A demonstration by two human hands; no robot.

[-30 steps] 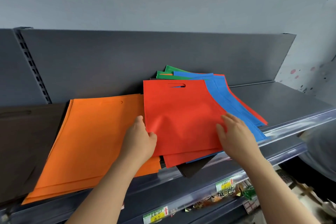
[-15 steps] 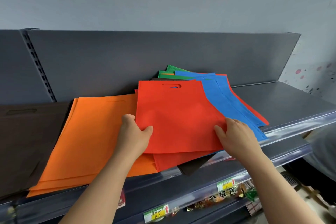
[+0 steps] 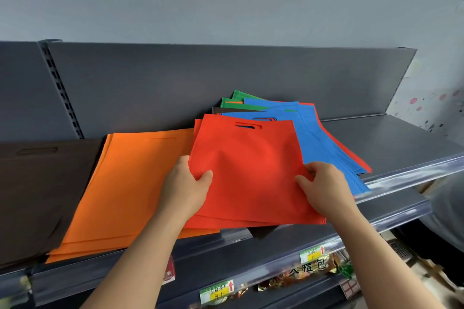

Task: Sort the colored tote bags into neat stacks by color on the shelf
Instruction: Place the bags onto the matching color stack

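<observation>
Brown stack [image 3: 37, 195] and orange stack [image 3: 130, 183] lie at frame left on the shelf [image 3: 391, 143]. Our left hand [image 3: 183, 188] pinches the red bags [image 3: 251, 170], which have slid left to centre. Right hand [image 3: 326, 190] has gone from flat to gripping their right edge. Mixed pile [image 3: 313, 138] behind is still unsorted.

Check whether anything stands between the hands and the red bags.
Nothing visible does. The left hand and the right hand grip the red bags by their side edges. The red bags lie on top, over the blue bags and overlapping the orange stack.
</observation>
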